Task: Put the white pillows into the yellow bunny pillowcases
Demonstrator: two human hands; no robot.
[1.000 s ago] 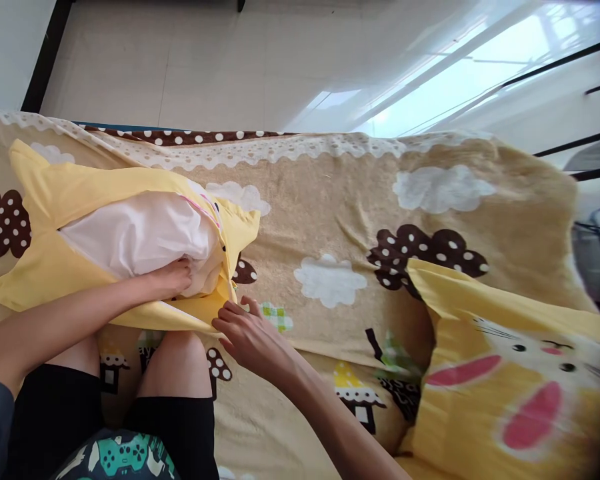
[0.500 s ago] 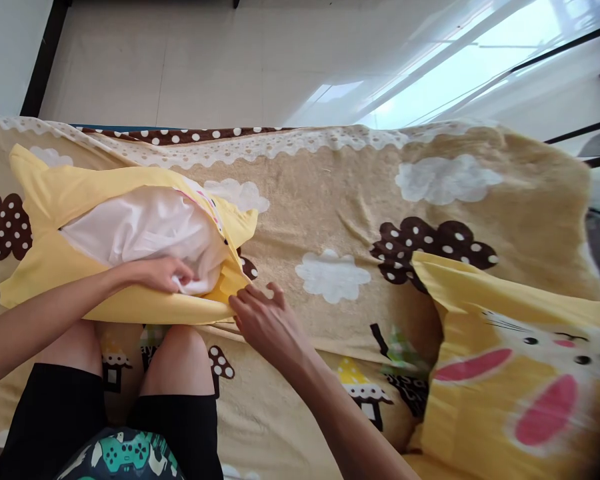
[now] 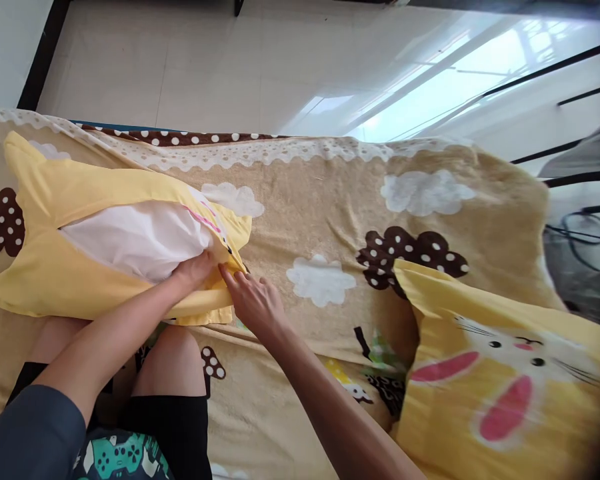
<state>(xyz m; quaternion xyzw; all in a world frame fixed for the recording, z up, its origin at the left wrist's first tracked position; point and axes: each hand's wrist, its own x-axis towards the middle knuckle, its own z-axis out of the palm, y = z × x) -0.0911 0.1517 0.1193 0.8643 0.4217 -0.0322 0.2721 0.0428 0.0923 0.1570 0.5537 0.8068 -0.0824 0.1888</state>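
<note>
Biggest item: tan blanket (image 3: 320, 200) under everything, wrinkled, printed with white clouds and dotted brown shapes. Pale glossy floor (image 3: 190, 73) beyond its far edge, bright window-like reflection at right. Yellow pillowcase (image 3: 100, 283) lies on the blanket at left, just past my knees, long opening facing up. Second yellow pillow (image 3: 503, 373) sits at lower right, well apart from the first, bunny face showing, pink ears pointing left and down. White pillow (image 3: 135, 240) is inside the first case, exposed through the opening, covered by yellow fabric at both ends and along both sides. My dark sleeve (image 3: 35, 433) and black shorts (image 3: 167, 427) fill the bottom left, with a teal game-controller print (image 3: 117, 455) between. Right hand (image 3: 257, 300) pinches the case's edge at the right end of the opening. Left hand (image 3: 197, 268) reaches across the near side of the case into that same end, against the pillow; fingertips are hidden by fabric, so can't tell if they're gripping. Hands are close together. Smallest: a dotted mushroom print (image 3: 213, 363) beside my knee.
</note>
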